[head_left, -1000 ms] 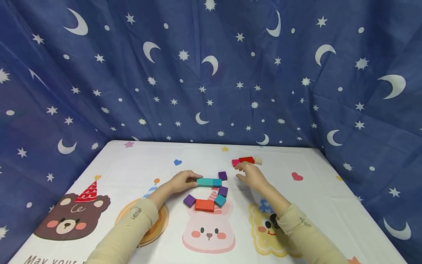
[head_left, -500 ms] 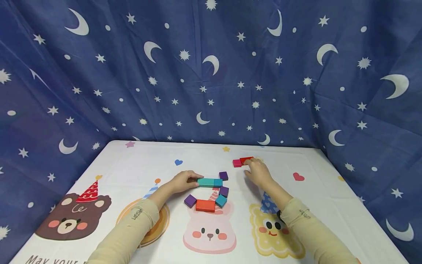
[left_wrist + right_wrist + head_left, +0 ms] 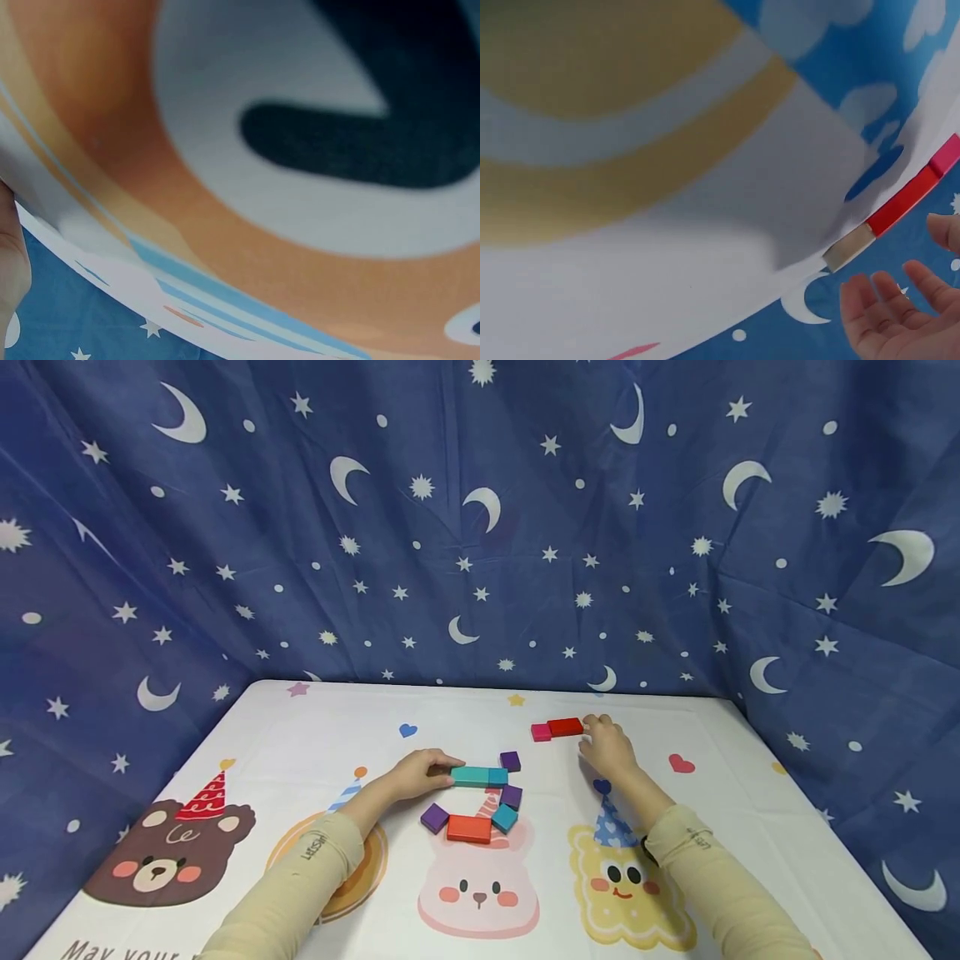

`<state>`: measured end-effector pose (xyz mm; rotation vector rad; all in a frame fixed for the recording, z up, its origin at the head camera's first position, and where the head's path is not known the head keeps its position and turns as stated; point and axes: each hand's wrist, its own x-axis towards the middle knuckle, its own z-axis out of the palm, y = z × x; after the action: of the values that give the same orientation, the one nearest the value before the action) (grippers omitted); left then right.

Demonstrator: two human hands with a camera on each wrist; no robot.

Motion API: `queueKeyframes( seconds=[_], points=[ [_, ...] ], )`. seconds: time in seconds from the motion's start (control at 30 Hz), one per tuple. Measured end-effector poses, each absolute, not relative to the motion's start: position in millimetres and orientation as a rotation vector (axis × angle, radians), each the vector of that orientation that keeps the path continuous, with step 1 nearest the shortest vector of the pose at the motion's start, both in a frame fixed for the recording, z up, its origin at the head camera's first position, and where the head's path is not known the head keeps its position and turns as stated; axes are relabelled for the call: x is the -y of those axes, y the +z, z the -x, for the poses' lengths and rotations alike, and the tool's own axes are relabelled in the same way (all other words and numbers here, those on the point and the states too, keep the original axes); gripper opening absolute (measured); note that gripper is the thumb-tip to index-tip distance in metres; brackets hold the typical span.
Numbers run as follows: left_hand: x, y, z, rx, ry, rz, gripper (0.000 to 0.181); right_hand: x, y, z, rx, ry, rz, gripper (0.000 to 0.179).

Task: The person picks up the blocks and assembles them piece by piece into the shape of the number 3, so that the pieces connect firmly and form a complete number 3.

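Note:
My left hand pinches the left end of a long teal block, thumb in front and index finger behind. That block butts against a small blue block. At the far right, my right hand hovers with parted fingers beside a red block and a pink block. In the right wrist view, spread fingers stand near a beige block at the end of that row; in the head view the hand hides it. Only an edge of the left hand shows in the left wrist view.
Around the teal block lie purple blocks, a second blue block and an orange-red block in a curved line. The white tablecloth has printed cartoon figures. A blue curtain rises behind the table.
My right hand has moved right, from the pink block past the red one to the beige end of the row. My left hand stays at the teal block.

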<state>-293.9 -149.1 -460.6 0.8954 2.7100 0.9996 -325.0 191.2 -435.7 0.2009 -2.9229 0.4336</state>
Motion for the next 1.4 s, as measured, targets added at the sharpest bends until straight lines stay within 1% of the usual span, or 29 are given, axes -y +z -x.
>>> queueKeyframes(
  seconds=[0.07, 0.1, 0.2, 0.3, 0.37, 0.53, 0.73, 0.83, 1.03, 1.23, 1.4],
  points=[
    [151, -462, 294, -2.692, 1.035, -0.911, 0.033, -194, -435, 328, 2.943, 0.443, -0.171, 0.039],
    [154, -469, 299, -2.685, 1.056, -0.963, 0.034, -195, -434, 330, 2.955, 0.445, -0.163, 0.040],
    [156, -467, 299, -2.676, 1.077, -0.988, 0.035, -201, -434, 335, 3.003, 0.483, -0.159, 0.047],
    [154, -464, 297, -2.673, 1.066, -0.963, 0.034, -209, -435, 341, 3.050, 0.541, -0.169, 0.058],
    [150, -456, 291, -2.679, 1.040, -0.894, 0.033, -215, -437, 345, 3.066, 0.577, -0.184, 0.062],
    [148, -454, 290, -2.725, 0.981, -0.864, 0.032, -223, -439, 352, 3.072, 0.634, -0.243, 0.063],
    [150, -458, 293, -2.715, 0.994, -0.875, 0.033, -226, -442, 357, 3.139, 0.668, -0.311, 0.069],
    [150, -458, 293, -2.704, 1.002, -0.877, 0.033, -227, -445, 358, 3.160, 0.637, -0.290, 0.066],
    [150, -457, 292, -2.710, 1.004, -0.864, 0.032, -222, -444, 359, 3.163, 0.539, -0.168, 0.055],
    [150, -455, 291, -2.710, 1.020, -0.847, 0.032, -213, -443, 365, 3.115, 0.448, -0.120, 0.042],
    [148, -457, 291, -2.695, 1.020, -0.855, 0.032, -215, -446, 365, 3.112, 0.419, -0.121, 0.030]
  ],
)
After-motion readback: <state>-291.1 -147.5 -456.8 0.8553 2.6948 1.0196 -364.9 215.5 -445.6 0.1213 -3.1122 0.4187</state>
